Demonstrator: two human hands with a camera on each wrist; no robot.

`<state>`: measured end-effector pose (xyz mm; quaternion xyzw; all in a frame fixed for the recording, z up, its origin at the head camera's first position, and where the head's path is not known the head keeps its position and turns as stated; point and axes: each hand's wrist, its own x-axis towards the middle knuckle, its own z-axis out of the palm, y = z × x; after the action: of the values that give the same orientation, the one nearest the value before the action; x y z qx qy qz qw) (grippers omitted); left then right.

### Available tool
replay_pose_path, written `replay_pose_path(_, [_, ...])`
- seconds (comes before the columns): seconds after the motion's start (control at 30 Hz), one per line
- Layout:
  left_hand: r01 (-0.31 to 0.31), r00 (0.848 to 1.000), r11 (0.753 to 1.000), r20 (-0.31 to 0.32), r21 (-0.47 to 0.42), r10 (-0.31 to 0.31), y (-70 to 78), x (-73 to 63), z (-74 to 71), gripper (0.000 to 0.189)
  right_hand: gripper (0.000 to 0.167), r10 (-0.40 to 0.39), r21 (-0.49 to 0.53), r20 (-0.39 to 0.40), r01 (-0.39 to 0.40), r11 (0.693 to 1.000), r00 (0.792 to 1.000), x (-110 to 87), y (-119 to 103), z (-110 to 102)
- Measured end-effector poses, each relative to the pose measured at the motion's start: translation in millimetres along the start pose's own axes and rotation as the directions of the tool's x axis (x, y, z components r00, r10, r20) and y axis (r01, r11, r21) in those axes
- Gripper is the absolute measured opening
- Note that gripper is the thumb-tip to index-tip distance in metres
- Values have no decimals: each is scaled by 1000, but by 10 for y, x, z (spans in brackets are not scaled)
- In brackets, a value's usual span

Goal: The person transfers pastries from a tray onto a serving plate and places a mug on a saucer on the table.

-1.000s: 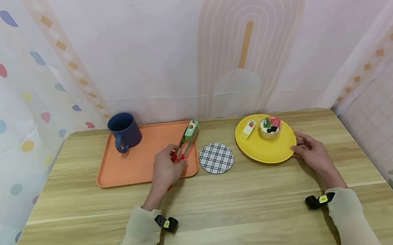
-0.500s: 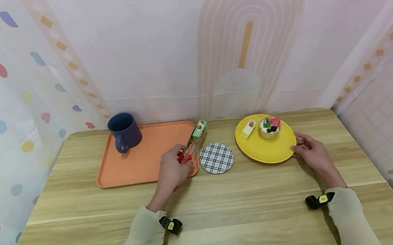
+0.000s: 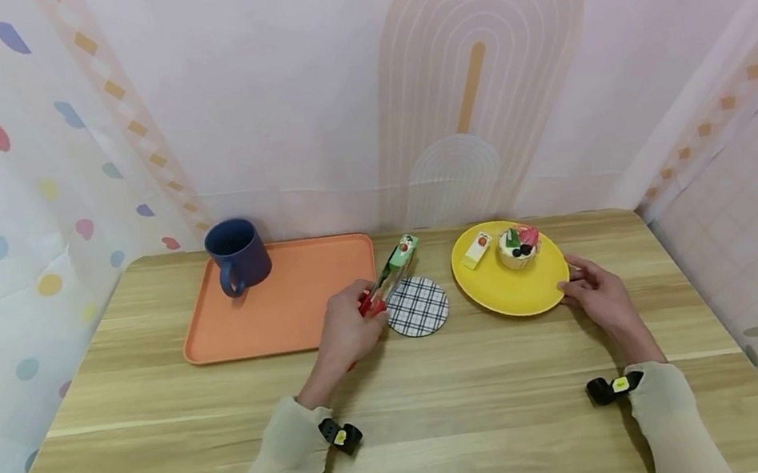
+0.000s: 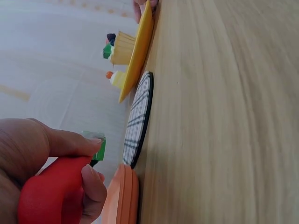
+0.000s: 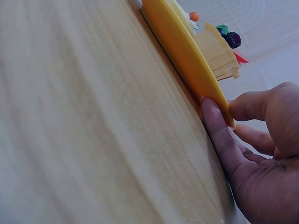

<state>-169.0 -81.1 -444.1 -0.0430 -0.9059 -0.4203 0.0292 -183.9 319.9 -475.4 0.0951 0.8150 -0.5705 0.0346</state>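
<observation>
Gripping the tongs (image 4: 53, 189) by smooth red handles, the left hand (image 3: 353, 325) curls its fingers and thumb round them; the slim, straight arms pinch the green cake (image 3: 404, 252), a small block with a white top and a red-orange dot, raised off the table (image 3: 479, 432) just beyond the coaster (image 3: 418, 308); the right hand (image 3: 598, 293) pinches the rim of the plate (image 3: 518, 296), thumb above and fingers under, the plate round, smooth and yellow. On it stand the tart (image 3: 517, 249), a pleated tan cup with white topping, dark bumpy berries, a green piece and a pink-red one, and beside it the yellow cake (image 3: 477, 251); the coaster, a flat disc in white and dark plaid, lies between plate and tray (image 3: 281, 315); the tray is orange, oblong, round-cornered, with the mug (image 3: 239, 256), dark blue, on its far left corner; the table shows streaky wood grain; yellow labels (image 3: 339, 437) mark the black wrist cameras (image 3: 352, 439), their print too small to read.
</observation>
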Motion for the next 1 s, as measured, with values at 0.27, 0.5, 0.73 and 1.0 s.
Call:
replay_pose_path(0.27, [-16,1000,1000,17,22,15,97,27,55,44,63,-11,-21,6,12,1000,1000,8,-32,-17])
replay_pose_path(0.5, [-25,999,1000,46,-7,25,191,41,101,43,63,1,-23,6,-1,1000,1000,-6,-58,-22])
replay_pose_path(0.73, [-38,996,999,86,15,36,293,47,167,43,63,10,-34,1,-10,999,1000,-18,-75,-39])
replay_pose_path(1.0, [-47,990,999,137,28,43,373,42,227,46,63,14,-26,2,-14,1000,1000,-35,-59,-37])
